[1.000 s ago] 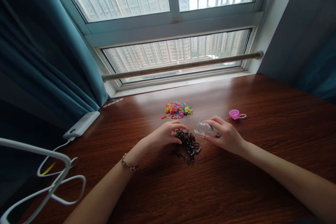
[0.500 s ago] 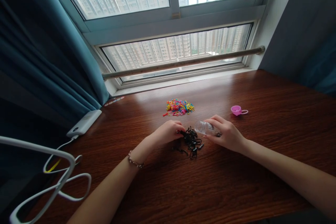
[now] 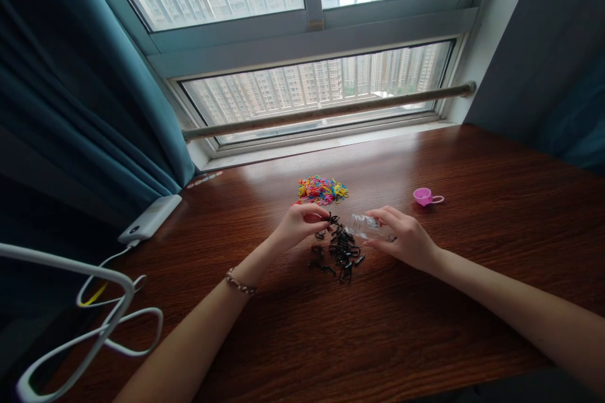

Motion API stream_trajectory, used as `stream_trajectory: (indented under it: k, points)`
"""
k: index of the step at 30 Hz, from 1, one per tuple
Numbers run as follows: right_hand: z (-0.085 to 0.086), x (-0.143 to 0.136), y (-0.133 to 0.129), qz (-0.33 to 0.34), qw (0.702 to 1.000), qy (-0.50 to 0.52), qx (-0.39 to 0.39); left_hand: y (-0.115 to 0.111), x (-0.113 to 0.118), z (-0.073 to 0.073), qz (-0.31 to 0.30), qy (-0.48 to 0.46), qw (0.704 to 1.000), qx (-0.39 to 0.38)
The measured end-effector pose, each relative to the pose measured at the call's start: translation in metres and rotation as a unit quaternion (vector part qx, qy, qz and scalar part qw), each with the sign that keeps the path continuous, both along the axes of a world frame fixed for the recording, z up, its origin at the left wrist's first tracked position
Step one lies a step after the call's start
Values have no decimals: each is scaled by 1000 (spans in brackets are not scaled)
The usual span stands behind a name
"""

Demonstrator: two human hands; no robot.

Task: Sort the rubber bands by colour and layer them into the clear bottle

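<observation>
My left hand (image 3: 302, 225) pinches a few black hair ties (image 3: 333, 219) between thumb and fingertips, just above the tabletop. Below it lies a loose pile of black hair ties (image 3: 344, 249), with some scattered to its left. A small clear plastic bottle (image 3: 363, 225) lies tilted in my right hand (image 3: 401, 236), its open mouth facing left toward the pinched ties. Some dark bits show inside the bottle near my fingers; the rest is covered by my hand. Behind the black pile is a heap of small multicoloured hair ties (image 3: 322, 189).
A pink cap with a loop (image 3: 424, 196) sits on the brown wooden table (image 3: 472, 252), to the right. At the left edge are a white power bank (image 3: 154, 220) and a looping white cable (image 3: 118, 315). A window with a rail (image 3: 331, 112) stands behind the table.
My left hand has lifted slightly from the pile, moving up and left with black hair ties pinched in it. My right hand keeps the bottle almost in the same place.
</observation>
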State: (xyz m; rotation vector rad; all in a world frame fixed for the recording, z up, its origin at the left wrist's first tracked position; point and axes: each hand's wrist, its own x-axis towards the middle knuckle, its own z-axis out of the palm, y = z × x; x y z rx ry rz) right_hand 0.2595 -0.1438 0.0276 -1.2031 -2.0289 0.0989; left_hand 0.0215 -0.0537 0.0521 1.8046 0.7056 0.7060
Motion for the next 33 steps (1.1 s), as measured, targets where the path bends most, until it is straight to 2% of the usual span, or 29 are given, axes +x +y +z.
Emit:
stream_trajectory:
  k: [2,4,9,13,16,19,22,25,30,33]
  points:
    - [0,0,0,-7,1000,-1,-2,-2,2,2,13,-27,998,-61]
    - [0,0,0,-11,1000,-3,-11,-3,4,2,28,-45,995,-89]
    - [-1,-2,-2,1,999,-13,-35,-11,11,-1,17,-57,995,-75]
    - [-2,-3,-3,-1,999,-17,-43,-17,16,-6,-1,-53,999,-11]
    - [-3,-3,-3,-5,999,-23,-40,-20,17,-6,14,-22,995,101]
    - [-2,-3,-4,-11,999,-31,-35,-25,18,-4,28,39,971,233]
    - [-2,-4,-6,-15,998,-39,-37,-32,20,-3,49,80,943,320]
    - [-1,-4,-6,-17,998,-51,-40,-36,21,-4,64,95,929,352]
    - [-1,-4,-7,-12,997,-67,-39,-34,19,-3,35,56,932,356]
    - [-1,-4,-7,-11,997,-58,-42,-33,19,-1,47,48,935,348]
